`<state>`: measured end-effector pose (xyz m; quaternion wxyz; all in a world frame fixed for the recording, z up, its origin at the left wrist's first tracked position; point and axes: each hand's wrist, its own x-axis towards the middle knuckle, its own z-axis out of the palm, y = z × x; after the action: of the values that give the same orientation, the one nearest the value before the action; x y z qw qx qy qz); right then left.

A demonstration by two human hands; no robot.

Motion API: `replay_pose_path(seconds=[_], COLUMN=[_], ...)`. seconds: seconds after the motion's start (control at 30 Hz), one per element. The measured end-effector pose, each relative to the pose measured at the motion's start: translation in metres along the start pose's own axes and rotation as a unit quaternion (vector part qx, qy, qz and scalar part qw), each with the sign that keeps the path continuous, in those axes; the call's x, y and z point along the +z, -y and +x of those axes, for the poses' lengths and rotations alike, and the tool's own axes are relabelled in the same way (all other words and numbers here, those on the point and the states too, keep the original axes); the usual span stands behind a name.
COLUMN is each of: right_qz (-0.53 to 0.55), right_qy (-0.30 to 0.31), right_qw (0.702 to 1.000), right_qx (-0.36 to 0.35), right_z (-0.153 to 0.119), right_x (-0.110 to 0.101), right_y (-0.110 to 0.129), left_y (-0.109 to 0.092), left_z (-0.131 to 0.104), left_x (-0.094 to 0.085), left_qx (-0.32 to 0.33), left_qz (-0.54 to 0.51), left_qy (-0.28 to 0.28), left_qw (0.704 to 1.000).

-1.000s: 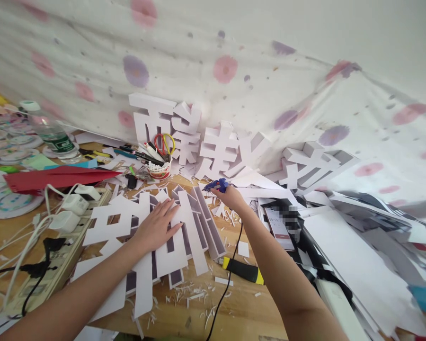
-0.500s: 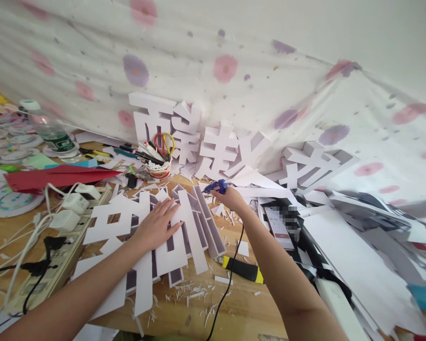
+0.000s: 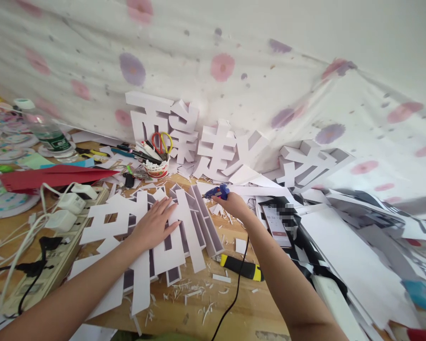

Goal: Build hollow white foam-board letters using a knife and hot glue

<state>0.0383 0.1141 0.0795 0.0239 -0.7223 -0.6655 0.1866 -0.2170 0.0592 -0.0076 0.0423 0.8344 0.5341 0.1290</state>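
Observation:
My left hand (image 3: 154, 224) lies flat with its fingers spread on a large white paper character (image 3: 141, 270), whose hollow back has raised strips and compartments. My right hand (image 3: 232, 201) is wrapped round a small blue glue gun (image 3: 216, 192), its nozzle pointing left near the top right end of the character. A black cord (image 3: 236, 296) runs down from below the right hand to the front of the table. A yellow and black cutter (image 3: 242, 268) rests on the wood between my forearms.
A power strip (image 3: 53, 255) with white plugs is at left. Behind stand a cup (image 3: 156, 168) with scissors and pens, a bottle (image 3: 53, 137) and white paper characters (image 3: 216, 147). A phone (image 3: 277, 226) and stacked white sheets (image 3: 348, 246) lie at right. Paper scraps litter the wood.
The view has shifted slightly. My right hand with the glue gun is a little lower relative to the character, and the cord's lower part has swung right. The left hand stays put.

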Motion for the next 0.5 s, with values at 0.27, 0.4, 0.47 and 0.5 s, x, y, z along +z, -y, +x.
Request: replay_pose_path(seconds=[0.27,0.4,0.47,0.5], right_qz=[-0.011,-0.009,-0.010,-0.012], right_qy=[0.003,0.009,0.009,0.011], right_qw=[1.000,1.000,1.000,1.000], right_qx=[0.007,0.007,0.004,0.005], right_z=[-0.013,-0.022,-0.026,-0.028], right_x=[0.001,-0.001,-0.002,-0.003], right_y=[-0.009,-0.010,-0.011,-0.011], left_y=[-0.002,-0.002,-0.002,-0.002], left_z=[0.000,0.000,0.000,0.000], left_x=[-0.003,-0.004,-0.004,-0.004], left_qx=[-0.006,-0.003,-0.003,-0.004], left_qz=[-0.002,-0.001,0.000,0.001], left_qy=[0.014,0.008,0.002,0.003], left_qw=[1.000,1.000,1.000,1.000])
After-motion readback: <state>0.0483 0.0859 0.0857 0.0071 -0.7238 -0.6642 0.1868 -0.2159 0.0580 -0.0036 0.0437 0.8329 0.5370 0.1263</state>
